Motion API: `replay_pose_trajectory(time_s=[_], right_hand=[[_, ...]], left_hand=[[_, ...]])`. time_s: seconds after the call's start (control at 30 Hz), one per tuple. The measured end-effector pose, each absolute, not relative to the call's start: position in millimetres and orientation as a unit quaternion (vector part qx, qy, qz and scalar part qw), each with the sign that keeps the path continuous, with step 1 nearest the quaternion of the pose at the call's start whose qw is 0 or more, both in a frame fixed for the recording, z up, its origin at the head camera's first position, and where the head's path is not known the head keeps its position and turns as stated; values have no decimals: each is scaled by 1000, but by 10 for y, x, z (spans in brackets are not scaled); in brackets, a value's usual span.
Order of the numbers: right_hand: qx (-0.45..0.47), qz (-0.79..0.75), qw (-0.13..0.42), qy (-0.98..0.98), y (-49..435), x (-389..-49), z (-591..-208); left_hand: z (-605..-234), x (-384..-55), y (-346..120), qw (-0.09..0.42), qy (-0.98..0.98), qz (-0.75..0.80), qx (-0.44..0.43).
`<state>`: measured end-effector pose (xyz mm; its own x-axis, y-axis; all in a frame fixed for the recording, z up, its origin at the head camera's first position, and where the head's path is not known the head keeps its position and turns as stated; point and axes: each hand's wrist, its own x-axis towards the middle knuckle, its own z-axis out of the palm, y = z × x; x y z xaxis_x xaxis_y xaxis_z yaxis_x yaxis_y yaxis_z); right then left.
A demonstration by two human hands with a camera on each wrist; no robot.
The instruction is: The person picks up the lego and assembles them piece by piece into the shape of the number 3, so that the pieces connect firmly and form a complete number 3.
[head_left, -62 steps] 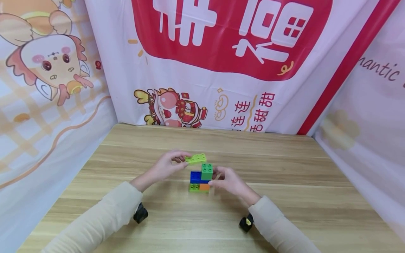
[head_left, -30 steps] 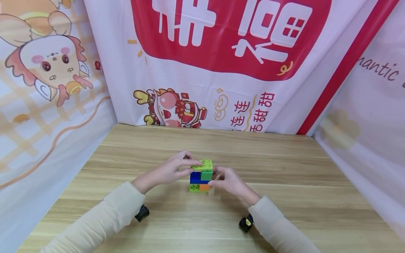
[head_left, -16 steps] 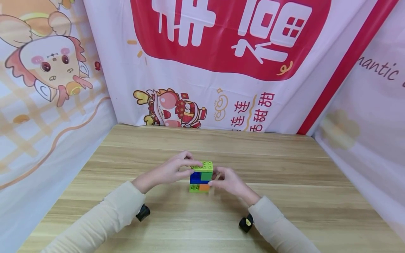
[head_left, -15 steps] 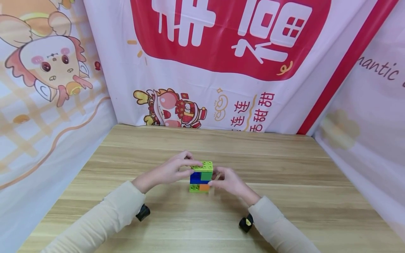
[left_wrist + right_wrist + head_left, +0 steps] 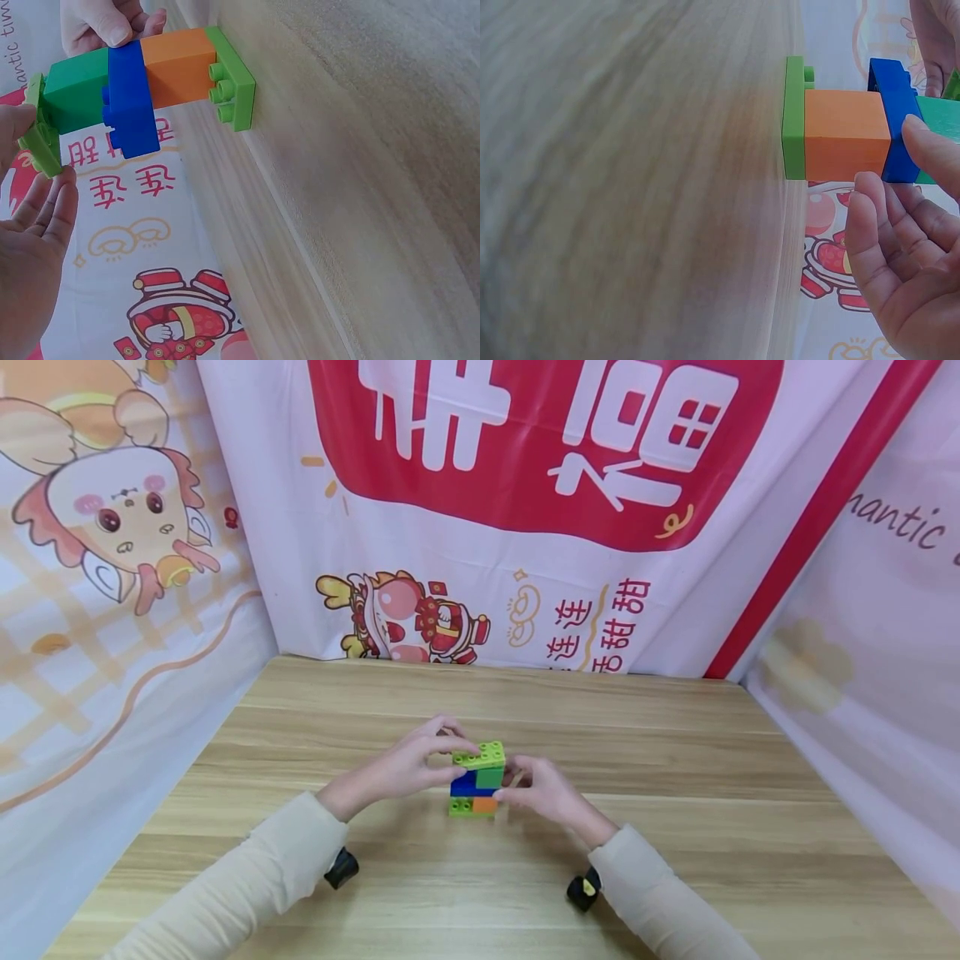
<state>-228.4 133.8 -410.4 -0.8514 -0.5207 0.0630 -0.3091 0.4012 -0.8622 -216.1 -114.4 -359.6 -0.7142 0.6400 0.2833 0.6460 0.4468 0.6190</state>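
Observation:
A tower of toy building bricks stands on the wooden table. A lime base plate [image 5: 238,82] carries an orange brick [image 5: 846,135]. Above that come a blue brick [image 5: 133,97] and a green brick [image 5: 491,777]. My left hand [image 5: 412,766] pinches a lime plate [image 5: 491,752] between thumb and fingers at the tower's top. In the left wrist view this plate sits tilted against the green brick; whether its studs engage is unclear. From the right, my right hand [image 5: 546,789] holds the tower at the blue brick, its thumb [image 5: 926,146] on the near face.
Wooden table boards [image 5: 660,760] surround the tower. A printed white and red cloth [image 5: 525,485] hangs behind the table's far edge, with more printed cloth at both sides. Black wrist cameras [image 5: 582,891] hang under both sleeves.
The left hand has carried the lime plate rightward and down onto the green brick. Since half a second ago the plate has tipped slightly, and the left thumb has shifted. The right hand has stayed put.

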Motion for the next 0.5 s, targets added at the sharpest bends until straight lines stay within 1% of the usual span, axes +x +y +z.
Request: replay_pose_trajectory(time_s=[0.3, 0.5], right_hand=[[-257, -492, 106, 825, 1339, -2279, -4103], [-258, -492, 104, 825, 1335, -2280, -4099]], left_hand=[[-3606, -2172, -1122, 2, -848, -363, -386], [-3596, -2180, -1108, 23, -858, -320, -401]])
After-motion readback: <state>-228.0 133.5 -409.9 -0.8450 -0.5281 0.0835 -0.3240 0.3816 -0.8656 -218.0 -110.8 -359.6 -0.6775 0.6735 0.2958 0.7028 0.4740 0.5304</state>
